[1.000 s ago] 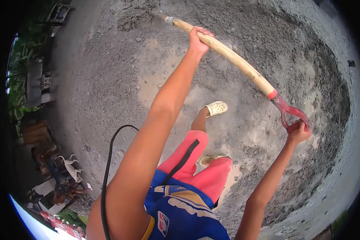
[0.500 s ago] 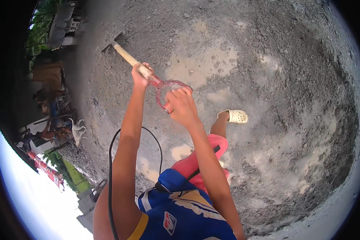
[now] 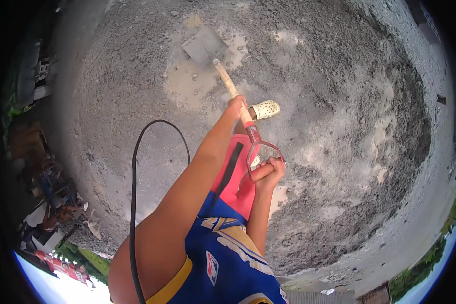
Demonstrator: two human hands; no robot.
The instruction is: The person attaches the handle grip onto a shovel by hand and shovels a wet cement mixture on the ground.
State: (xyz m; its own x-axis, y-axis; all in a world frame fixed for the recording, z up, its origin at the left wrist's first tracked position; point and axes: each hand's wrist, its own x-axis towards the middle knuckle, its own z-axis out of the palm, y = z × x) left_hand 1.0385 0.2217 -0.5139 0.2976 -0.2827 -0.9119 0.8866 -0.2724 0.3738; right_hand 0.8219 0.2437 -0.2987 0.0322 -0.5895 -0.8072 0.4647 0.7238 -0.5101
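Observation:
I hold a shovel (image 3: 229, 84) with a pale wooden shaft, a red D-shaped handle and a flat grey blade. My left hand (image 3: 236, 105) is wrapped round the shaft partway down. My right hand (image 3: 271, 172) grips the crossbar of the red handle, close to my body. Ahead, the blade faces upward above a shallow tan puddle on the wet grey gravel (image 3: 121, 81). Whether the blade touches the ground, I cannot tell. Next to the shaft, one foot in a cream clog (image 3: 265, 109) stands on the gravel.
A black cable (image 3: 135, 167) loops beside my left arm. Rough, lumpy gravel rises to the right, with a pale concrete edge (image 3: 430, 167) beyond it. Assorted clutter (image 3: 50, 187) and a white dog-like animal (image 3: 92, 224) are at the far left.
The shovel has swung to the right, its blade turning from edge-on to face-up near the puddle. Both hands moved right with it, the right one coming back toward my body.

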